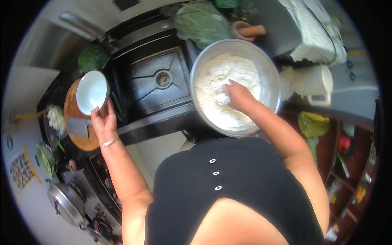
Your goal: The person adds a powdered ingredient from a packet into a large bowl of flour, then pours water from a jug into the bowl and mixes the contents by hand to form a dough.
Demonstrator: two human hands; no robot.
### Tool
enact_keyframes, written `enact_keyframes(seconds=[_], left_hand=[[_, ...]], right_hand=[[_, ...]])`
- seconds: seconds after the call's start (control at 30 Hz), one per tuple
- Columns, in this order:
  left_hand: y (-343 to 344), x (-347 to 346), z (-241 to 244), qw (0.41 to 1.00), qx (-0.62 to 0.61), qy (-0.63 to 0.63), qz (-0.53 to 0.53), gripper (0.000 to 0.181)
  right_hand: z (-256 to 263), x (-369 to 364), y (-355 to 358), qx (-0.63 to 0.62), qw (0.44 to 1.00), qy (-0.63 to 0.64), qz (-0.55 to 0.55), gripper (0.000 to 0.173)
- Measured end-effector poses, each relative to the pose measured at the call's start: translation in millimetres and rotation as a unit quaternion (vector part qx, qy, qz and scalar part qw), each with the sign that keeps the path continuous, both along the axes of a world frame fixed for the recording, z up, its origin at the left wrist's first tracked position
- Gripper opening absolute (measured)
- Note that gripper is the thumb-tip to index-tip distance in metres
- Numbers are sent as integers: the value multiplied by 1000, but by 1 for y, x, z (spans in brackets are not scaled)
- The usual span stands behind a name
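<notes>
My left hand (104,121) grips the rim of a pale bowl (92,92), thumb on the inside and fingers beneath. The bowl looks empty and is over a round wooden cutting board (73,92), where a cleaver (78,127) lies. My right hand (240,96) is in a large metal basin (273,88) of white flour (232,67). Its fingertips are coated and bent into the flour; whether they close on any of it cannot be told.
Between my hands is a dark sink (144,81). Behind the basin are a bag of greens (200,23) and a mortar with pestle (245,31). A white pitcher (312,81) is at the right. A watermelon (93,57), chopped white pieces (56,118) and a metal pot (65,203) are at the left.
</notes>
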State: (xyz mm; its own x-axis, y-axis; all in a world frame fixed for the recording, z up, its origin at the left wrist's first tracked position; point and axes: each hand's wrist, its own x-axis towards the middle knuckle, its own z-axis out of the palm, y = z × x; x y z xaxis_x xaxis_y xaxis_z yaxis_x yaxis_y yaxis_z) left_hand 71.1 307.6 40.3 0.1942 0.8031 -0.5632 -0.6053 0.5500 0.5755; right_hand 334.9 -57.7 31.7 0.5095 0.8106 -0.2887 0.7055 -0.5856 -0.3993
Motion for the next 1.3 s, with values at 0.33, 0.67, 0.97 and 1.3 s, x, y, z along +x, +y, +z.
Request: enact_keyframes(seconds=[0.33,0.67,0.97,1.3], left_hand=[[-89,61,44,959,34,-119,-255,53],[-200,100,75,891,42,-100,-441,51],[-358,150,94,743,-8,-64,-666,59],[-519,206,-26,765,-120,23,-632,42]], right_hand=[[7,4,-35,407,509,598,-466,34],[49,24,-85,524,448,651,-317,40],[141,37,-251,690,478,479,-256,35],[133,3,-428,675,362,444,-465,26]])
